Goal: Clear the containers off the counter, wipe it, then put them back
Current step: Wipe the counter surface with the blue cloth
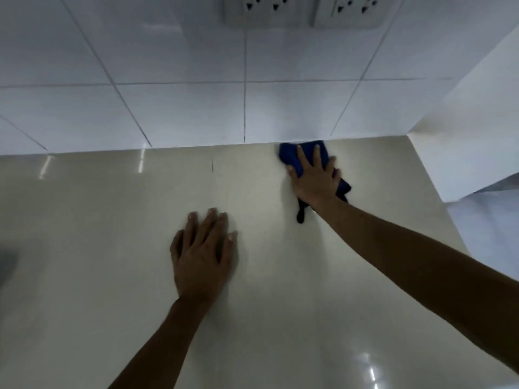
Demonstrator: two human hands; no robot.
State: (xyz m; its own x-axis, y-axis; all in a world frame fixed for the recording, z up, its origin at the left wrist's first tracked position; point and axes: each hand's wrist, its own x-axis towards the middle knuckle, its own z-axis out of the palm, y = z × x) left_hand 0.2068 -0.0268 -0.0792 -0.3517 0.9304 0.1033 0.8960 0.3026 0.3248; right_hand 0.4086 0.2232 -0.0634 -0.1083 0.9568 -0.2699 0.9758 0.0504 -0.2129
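The right hand (pixel 314 178) has its fingers (pixel 304 157) stretched out straight and fanned, gripping nothing. They press flat on a crumpled dark blue cloth (pixel 289 153). The cloth lies under the fingers and palm. Its far edge pokes out just beyond the fingertips and touches the foot of the glossy white tiled wall (pixel 182 108). A dark tail of it trails back beside the wrist. The right arm reaches forward, nearly straight, from the lower right.

The left hand (pixel 202 254) is also released, with its fingers (pixel 209 223) straight and slightly spread. The palm is down on the smooth, shiny beige counter (pixel 98 234), well apart from the cloth and nearer the body. Its forearm rises from the bottom edge.

Far above the right fingertips, two white socket plates (pixel 266 7) sit on the wall. To their right stands a plain white side panel (pixel 463 122).
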